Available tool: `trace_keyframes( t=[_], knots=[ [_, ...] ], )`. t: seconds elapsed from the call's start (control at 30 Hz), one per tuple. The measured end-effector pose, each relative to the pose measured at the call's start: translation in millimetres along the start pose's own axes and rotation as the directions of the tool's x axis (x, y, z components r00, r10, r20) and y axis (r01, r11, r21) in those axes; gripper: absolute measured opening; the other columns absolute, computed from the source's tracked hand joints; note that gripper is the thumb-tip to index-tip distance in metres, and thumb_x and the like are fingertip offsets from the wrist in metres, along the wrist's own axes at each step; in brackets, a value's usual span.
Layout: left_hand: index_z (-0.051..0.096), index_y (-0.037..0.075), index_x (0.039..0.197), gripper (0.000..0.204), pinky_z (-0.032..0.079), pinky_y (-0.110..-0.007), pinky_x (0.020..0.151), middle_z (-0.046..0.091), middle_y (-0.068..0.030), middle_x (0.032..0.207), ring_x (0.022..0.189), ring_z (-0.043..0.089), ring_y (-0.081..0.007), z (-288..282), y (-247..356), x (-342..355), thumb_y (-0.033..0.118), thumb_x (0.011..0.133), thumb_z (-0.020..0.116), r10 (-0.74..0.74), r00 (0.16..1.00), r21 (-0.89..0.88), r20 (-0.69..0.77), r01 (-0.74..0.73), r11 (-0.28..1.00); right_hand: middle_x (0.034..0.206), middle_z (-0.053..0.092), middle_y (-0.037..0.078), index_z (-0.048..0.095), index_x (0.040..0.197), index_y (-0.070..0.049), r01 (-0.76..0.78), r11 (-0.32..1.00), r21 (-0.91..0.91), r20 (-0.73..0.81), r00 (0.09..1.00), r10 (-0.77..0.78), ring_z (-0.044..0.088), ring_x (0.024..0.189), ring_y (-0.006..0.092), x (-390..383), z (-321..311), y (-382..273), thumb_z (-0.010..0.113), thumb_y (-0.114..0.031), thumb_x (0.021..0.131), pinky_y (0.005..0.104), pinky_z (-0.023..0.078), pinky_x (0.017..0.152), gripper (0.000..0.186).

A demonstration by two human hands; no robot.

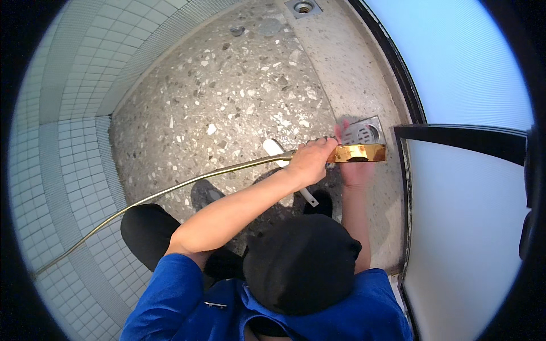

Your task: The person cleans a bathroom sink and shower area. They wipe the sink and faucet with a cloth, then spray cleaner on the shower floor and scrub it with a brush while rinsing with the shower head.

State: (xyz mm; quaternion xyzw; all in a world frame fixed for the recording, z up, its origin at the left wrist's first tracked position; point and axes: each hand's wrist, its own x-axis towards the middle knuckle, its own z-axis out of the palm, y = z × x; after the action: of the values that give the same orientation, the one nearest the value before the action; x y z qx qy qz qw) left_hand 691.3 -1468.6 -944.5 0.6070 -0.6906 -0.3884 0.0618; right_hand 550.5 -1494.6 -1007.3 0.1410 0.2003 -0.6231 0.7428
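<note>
My left hand [313, 161] is wrapped round a shiny gold, rectangular hand shower [364, 153], which joins a long metal hose [216, 173] trailing to the lower left. Beneath the shower, my right hand [356, 174] is partly hidden. Its blurred, reddish fingers show at the left edge of a slotted metal drain grate [354, 135] and seem to grip it. The grate lies over or just above a square floor drain [380, 126], whose dark round opening shows beside it. A white-handled brush [309, 197] rests on the floor below my left hand, its middle covered by my arm.
Another square floor drain [303, 7] sits at the far edge, its round opening showing. Speckled stone floor [227, 96] spreads ahead, with a small round grey piece [236, 30] on it. Tiled walls [79, 159] stand left; a black-framed frosted panel [460, 199] stands close on the right.
</note>
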Motion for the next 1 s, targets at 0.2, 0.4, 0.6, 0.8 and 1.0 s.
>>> trace_keyframes(
  t=[0.2,0.4,0.6,0.8,1.0],
  knots=[
    [0.046,0.005,0.105,0.035,0.045,-0.047,0.081,0.056,-0.0185,0.101,0.098,0.056,-0.0382,-2,-2,-1,-0.005,0.073,0.054,0.023,1.0,-0.036,-0.017,-0.023,0.999,0.118,0.055,0.019,0.05,0.122,0.0,-0.152,0.979,0.139,0.117,0.984,0.136,0.052,0.113,0.0311,16,-41,-1,0.055,-0.023,0.09,0.042,0.04,0.103,0.04],
    [0.045,0.005,0.105,0.035,0.049,-0.041,0.079,0.06,-0.0172,0.094,0.091,0.062,-0.033,-32,-34,-6,-0.003,0.074,0.059,-0.231,0.966,-0.282,-0.115,0.191,0.94,0.108,0.061,0.011,0.051,0.122,-0.002,0.0,0.866,-0.501,-0.159,0.983,-0.092,0.059,0.097,0.02,33,-66,-21,0.053,-0.009,0.093,0.0332,0.05,0.089,0.03],
    [0.048,0.005,0.103,0.035,0.048,-0.033,0.078,0.06,-0.0108,0.093,0.087,0.061,-0.0215,-59,-54,-14,-0.005,0.073,0.062,-0.256,0.952,-0.346,-0.169,0.186,0.919,0.104,0.062,0.013,0.051,0.12,-0.002,0.078,0.827,-0.557,-0.208,0.951,-0.23,0.06,0.098,0.0221,34,-73,-30,0.055,-0.006,0.091,0.0331,0.051,0.087,0.029],
    [0.05,0.005,0.109,0.04,0.046,-0.031,0.082,0.059,-0.0098,0.092,0.09,0.059,-0.0195,-47,-41,-18,-0.008,0.073,0.059,-0.171,0.977,-0.401,-0.13,0.106,0.91,0.112,0.06,0.016,0.047,0.121,0.002,0.077,0.768,-0.636,-0.148,0.964,-0.219,0.057,0.107,0.0247,31,-60,-21,0.045,-0.019,0.098,0.0347,0.047,0.093,0.031],
    [0.049,0.007,0.112,0.042,0.046,-0.036,0.081,0.06,-0.0126,0.095,0.093,0.06,-0.0268,-39,-36,-12,-0.006,0.073,0.06,-0.068,0.997,-0.339,0.038,0.077,0.938,0.116,0.058,0.017,0.051,0.117,0.005,0.085,0.67,-0.738,-0.153,0.945,-0.289,0.056,0.109,0.0223,17,-75,-20,0.045,-0.027,0.098,0.0329,0.044,0.095,0.037]
  ],
)
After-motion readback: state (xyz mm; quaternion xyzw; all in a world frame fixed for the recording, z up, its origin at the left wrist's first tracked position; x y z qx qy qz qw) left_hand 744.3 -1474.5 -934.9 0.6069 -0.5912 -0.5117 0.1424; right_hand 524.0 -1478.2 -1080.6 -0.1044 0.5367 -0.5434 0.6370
